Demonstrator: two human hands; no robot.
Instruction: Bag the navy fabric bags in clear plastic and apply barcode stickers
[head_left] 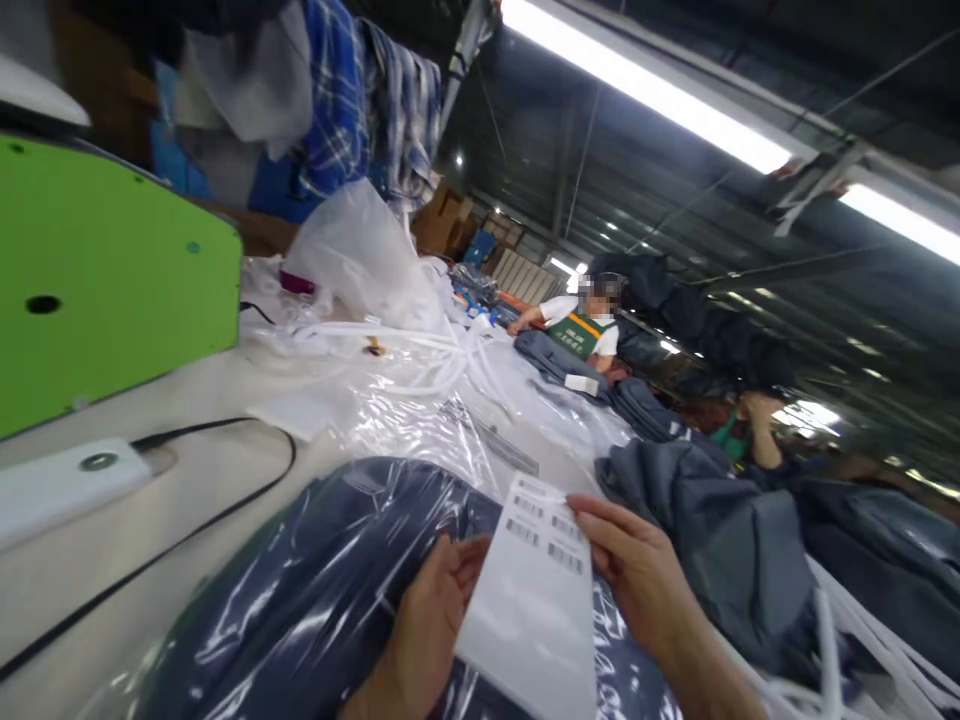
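Note:
A white sheet with several barcode labels (529, 610) is held tilted above a dark garment in clear plastic (300, 590). My right hand (637, 570) pinches the sheet at its upper right edge, thumb and fingers pressed on it. At the sheet's left edge is my left hand (431, 620), its fingers curled and partly hidden behind the sheet. Whether those fingers grip the sheet or the plastic cannot be made out. The bagged garment lies on the table under both hands.
A green machine (112, 280) stands at the left, with a white device (67, 490) and black cord before it. Clear plastic and white straps spread beyond the garment. Dark garments (705, 530) are heaped at the right. A person in a green apron (577, 335) is further back.

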